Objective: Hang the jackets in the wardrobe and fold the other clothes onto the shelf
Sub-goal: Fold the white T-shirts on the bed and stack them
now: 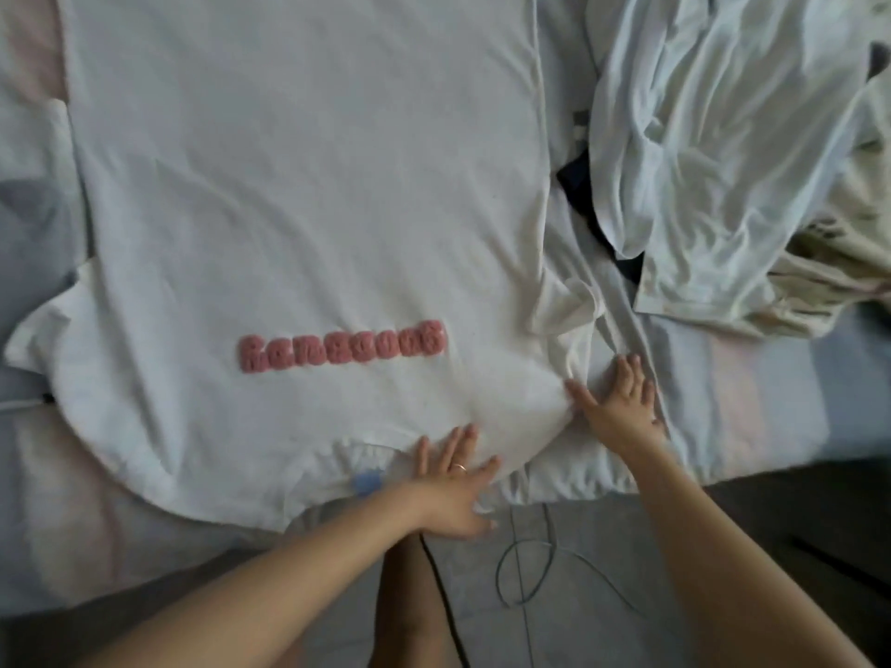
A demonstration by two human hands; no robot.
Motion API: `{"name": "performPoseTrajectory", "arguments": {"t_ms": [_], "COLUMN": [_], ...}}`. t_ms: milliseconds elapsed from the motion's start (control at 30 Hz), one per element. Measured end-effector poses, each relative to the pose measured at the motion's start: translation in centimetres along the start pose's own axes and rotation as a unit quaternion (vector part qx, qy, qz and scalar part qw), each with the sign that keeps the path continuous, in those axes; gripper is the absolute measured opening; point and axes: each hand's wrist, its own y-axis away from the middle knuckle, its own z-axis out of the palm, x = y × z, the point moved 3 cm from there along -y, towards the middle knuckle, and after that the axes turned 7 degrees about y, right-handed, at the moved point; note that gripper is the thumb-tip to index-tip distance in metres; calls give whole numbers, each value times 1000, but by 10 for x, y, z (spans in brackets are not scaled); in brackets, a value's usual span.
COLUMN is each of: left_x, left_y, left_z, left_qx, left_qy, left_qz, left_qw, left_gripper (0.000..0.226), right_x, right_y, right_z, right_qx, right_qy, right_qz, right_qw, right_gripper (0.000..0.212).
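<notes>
Head view: you are looking down on a bed (pixel 771 378), with both your bare arms reaching onto it.
shirt (pixel 308 209): white, spread flat across the middle of the bed, collar at the near edge and hem at the far side.
lettering (pixel 341 347): pink and raised, across the chest, too blurred to read.
label (pixel 366 482): blue, inside the collar, just left of your left hand.
left hand (pixel 453 494): flat on the shirt beside the collar, fingers straight and spread, gripping nothing.
ring (pixel 460 467): on one finger of your left hand.
right hand (pixel 622 407): flat, fingers spread, at the shirt's right shoulder below the crumpled sleeve (pixel 569 301), thumb on the shirt's edge, gripping nothing.
hands: near each other, not touching.
pile (pixel 723 161): pale crumpled clothes on the bed, right of the shirt.
cable (pixel 523 585): looped on the floor (pixel 602 547) between your arms.
</notes>
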Motion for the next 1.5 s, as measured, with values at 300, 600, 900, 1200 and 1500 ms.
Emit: {"name": "performPoseTrajectory", "arguments": {"t_ms": [300,600,900,1200,1500], "left_x": [-6,17,27,29,-3], "left_y": [-33,-34,-64,-74,-53], "left_z": [-69,-65,-110,-125,-94], "left_qx": [311,271,241,82,243], "left_qy": [181,319,571,831,802], "left_qz": [17,83,97,100,-9], "left_qw": [933,904,779,541,546], "left_gripper": [44,28,43,87,9], "right_x": [-65,-22,-8,-48,-94], "right_y": [-27,-45,-37,29,-31], "right_z": [-50,-54,-56,-87,-98], "right_qx": [28,78,-35,-126,108], "right_qy": [-305,-380,-595,-378,-166], "right_qz": [-127,-40,106,-255,-316], "right_qw": [943,921,796,881,928], "right_gripper": [91,42,33,27,53]}}
